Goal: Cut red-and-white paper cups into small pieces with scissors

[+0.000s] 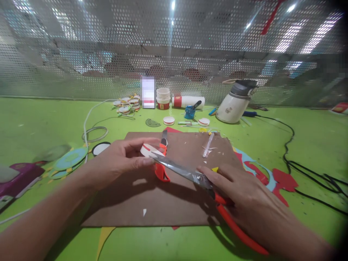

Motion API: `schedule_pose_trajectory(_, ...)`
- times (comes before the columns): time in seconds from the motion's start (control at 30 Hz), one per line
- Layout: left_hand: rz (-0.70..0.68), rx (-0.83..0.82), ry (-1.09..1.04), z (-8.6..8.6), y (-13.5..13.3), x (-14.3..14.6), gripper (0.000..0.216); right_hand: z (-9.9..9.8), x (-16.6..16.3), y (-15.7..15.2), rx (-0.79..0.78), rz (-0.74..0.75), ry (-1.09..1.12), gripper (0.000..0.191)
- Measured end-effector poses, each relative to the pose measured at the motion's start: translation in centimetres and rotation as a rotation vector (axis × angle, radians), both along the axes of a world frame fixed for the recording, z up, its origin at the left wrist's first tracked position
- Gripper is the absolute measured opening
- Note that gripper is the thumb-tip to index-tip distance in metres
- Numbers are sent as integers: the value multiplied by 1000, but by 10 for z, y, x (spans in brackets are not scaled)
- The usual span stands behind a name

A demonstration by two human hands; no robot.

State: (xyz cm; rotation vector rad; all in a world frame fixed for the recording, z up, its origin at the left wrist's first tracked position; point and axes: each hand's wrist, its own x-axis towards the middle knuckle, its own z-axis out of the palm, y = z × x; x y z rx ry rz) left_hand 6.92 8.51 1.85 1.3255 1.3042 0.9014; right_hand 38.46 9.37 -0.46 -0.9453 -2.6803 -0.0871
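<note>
My left hand [119,159] pinches a shallow white paper cup base [148,149] with a red stripe on its side. In my right hand [239,188] is a pair of scissors [185,173] with orange-red handles. Its blades point left, and their tips meet the edge of the cup base near my left thumb. Whether the blades are parted is hard to make out. Beneath both hands lies a brown cardboard sheet [119,206]. An orange-handled knife [162,173] rests on it, partly hidden behind the cup base.
Behind the board stand stacked paper cups [163,98], a phone [148,92], a blue paint jar [189,112] and a white bottle [233,106]. Red paper scraps [284,179] and a black cable [289,141] lie right. A purple stapler-like object [21,177] is left.
</note>
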Motion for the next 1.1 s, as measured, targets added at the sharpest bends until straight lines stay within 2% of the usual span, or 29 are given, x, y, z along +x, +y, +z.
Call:
schedule_pose_trajectory(0.23, -13, -31, -98, -1, -1, 2, 50, 6, -2, 0, 2, 19, -17, 47)
schedule_pose_trajectory(0.73, -25, -49, -133, -4, -1, -3, 53, 2, 1, 1, 13, 19, 24, 45)
schedule_pose_trajectory(1.1, -19, -47, -165, -2, 0, 0, 46, 4, -1, -2, 34, 14, 8, 46)
